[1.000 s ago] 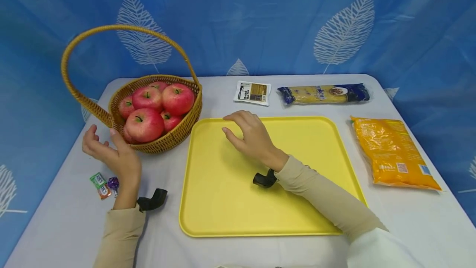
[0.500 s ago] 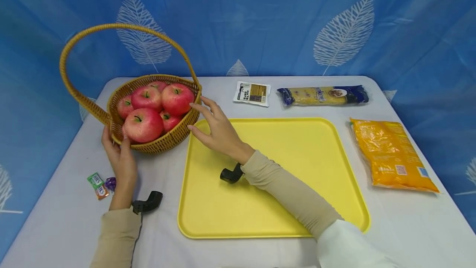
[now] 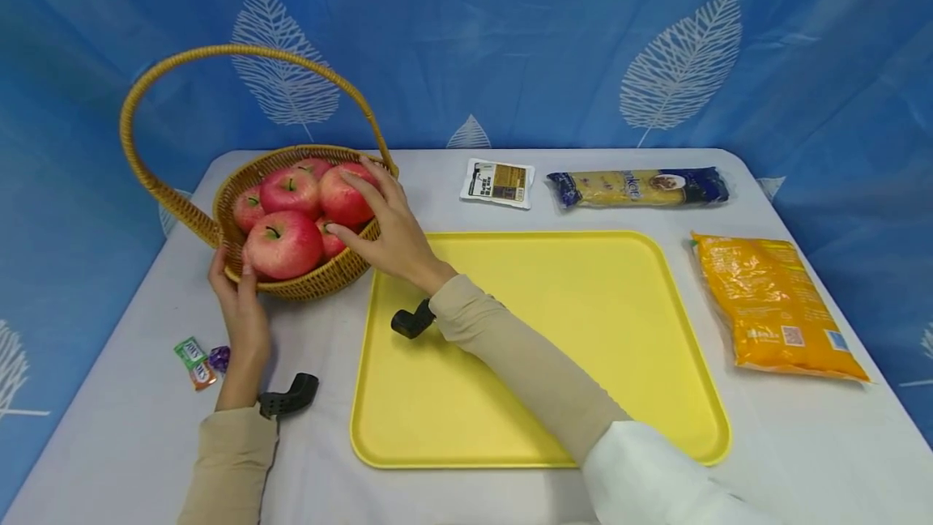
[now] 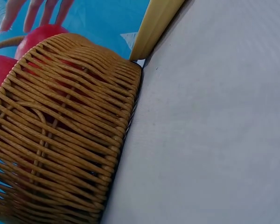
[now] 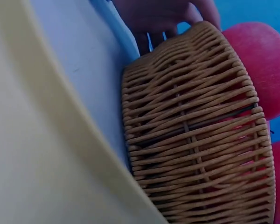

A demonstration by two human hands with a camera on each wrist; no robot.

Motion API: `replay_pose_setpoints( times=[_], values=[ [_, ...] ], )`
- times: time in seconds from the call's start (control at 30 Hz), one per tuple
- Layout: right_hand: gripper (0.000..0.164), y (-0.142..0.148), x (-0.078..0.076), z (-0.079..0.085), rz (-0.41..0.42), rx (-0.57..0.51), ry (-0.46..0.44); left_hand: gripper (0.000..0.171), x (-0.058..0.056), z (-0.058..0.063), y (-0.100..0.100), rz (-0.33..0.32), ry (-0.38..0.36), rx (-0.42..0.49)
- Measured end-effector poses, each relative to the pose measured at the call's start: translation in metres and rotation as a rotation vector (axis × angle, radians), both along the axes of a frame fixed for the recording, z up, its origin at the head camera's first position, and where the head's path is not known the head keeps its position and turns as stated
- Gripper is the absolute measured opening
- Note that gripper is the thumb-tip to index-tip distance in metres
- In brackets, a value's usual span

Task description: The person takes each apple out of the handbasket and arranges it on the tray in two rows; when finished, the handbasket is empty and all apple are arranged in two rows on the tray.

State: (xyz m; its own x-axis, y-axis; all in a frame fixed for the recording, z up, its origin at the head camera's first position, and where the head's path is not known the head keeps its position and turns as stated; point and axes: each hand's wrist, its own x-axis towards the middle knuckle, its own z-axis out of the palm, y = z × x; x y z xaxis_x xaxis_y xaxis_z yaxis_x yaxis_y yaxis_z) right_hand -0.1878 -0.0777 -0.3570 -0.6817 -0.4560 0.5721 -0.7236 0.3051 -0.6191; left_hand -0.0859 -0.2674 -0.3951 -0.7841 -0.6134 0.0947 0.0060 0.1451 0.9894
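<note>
A wicker basket with a tall arched handle stands at the back left, heaped with red apples. My left hand holds its near left rim, thumb over the edge and fingers outside; the right wrist view shows this hand against the wicker. Over the basket's right side, my right hand reaches in with fingers spread above the right-hand apple. Its thumb is by a lower apple. In the left wrist view the right hand's fingers hang over an apple; contact is unclear.
A yellow tray lies under my right forearm. Behind it are a small white packet and a blue-and-yellow package. An orange bag lies at the right. Small wrapped candies lie beside my left wrist.
My left hand has moved from beside the basket to hold its rim. My right hand has travelled left from above the tray to over the apples. The basket stays in place.
</note>
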Motion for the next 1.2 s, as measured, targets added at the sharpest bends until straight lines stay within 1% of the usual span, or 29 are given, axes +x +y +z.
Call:
replay_pose_setpoints(
  times=[0.13,0.2,0.3,0.43,0.57,0.67,0.8,0.9,1.2],
  values=[
    [0.068,-0.01,-0.006,0.002,-0.021,0.024,0.021,0.048,0.001,-0.001,-0.001,-0.009,0.032,0.036],
    [0.069,-0.014,-0.009,0.003,-0.037,0.043,0.022,0.048,0.001,-0.001,-0.002,-0.013,0.042,0.039],
    [0.069,-0.018,-0.014,0.005,-0.06,0.089,-0.006,0.047,0.001,-0.001,-0.001,-0.014,0.048,0.035],
    [0.071,-0.021,-0.02,0.007,-0.075,0.14,-0.054,0.047,0.001,-0.002,0.0,-0.014,0.038,0.028],
    [0.076,-0.025,-0.025,0.008,-0.08,0.168,-0.08,0.047,0.001,-0.003,-0.001,-0.017,0.021,0.016],
    [0.08,-0.026,-0.028,0.007,-0.083,0.182,-0.119,0.048,0.001,-0.003,-0.002,-0.016,0.008,-0.006],
    [0.083,-0.025,-0.029,0.005,-0.073,0.178,-0.193,0.047,0.002,-0.004,-0.002,-0.01,-0.004,-0.03],
    [0.082,-0.025,-0.028,0.004,-0.058,0.175,-0.222,0.047,0.002,-0.003,-0.001,-0.003,-0.006,-0.042],
    [0.073,-0.023,-0.026,0.005,-0.029,0.195,-0.22,0.047,0.001,-0.004,-0.002,-0.003,0.001,-0.046]
  ],
)
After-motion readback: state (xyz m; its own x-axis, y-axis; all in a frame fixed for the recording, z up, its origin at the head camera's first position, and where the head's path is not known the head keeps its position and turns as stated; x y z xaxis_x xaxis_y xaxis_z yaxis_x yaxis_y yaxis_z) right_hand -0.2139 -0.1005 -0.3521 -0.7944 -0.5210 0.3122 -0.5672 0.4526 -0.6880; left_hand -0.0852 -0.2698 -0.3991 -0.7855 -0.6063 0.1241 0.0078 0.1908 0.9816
